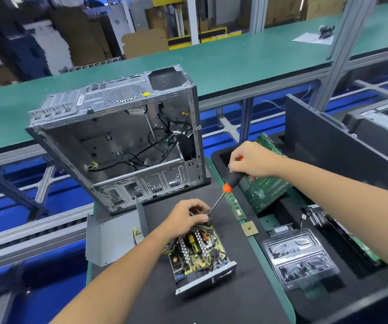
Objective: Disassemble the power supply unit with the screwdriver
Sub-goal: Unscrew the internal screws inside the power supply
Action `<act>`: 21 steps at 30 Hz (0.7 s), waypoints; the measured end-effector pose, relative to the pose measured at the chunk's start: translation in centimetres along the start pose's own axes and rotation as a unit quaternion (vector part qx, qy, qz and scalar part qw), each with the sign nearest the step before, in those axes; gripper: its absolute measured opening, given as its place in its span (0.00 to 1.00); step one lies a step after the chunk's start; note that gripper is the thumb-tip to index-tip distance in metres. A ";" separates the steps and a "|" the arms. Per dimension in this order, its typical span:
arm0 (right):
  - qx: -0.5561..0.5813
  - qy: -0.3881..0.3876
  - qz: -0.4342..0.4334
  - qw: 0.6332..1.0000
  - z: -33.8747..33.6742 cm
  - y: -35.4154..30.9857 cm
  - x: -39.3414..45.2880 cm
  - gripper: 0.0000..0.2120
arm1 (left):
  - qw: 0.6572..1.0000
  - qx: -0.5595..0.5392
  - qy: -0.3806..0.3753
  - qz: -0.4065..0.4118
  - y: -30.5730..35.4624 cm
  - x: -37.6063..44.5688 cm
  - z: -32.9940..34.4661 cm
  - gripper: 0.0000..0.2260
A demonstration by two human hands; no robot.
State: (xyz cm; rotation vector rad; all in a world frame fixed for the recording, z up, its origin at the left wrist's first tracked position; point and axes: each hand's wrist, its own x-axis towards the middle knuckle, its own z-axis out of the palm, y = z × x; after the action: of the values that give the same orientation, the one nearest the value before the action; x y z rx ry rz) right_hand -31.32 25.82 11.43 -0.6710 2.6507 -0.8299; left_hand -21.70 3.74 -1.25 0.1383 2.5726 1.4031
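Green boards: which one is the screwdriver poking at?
The screwdriver tip meets the open power supply unit, which the left hand holds. Its board carries yellow parts; the big green motherboard and thin memory stick lie untouched.

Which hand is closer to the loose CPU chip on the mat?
Left. The left hand grips the power supply unit's far end, just left of the CPU chip; the right hand holds the screwdriver higher up.
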 end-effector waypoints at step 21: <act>-0.215 -0.092 -0.018 0.972 4.3 0.3 -0.2 0.16 | 0.742 0.631 -0.173 0.145 4.0 2.6 8.1 0.08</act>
State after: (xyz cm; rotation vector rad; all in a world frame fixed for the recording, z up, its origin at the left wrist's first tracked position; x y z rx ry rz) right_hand -29.58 24.18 7.86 -0.8531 2.6670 -0.1795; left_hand -22.49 13.03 -2.51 0.8992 2.6822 -0.5519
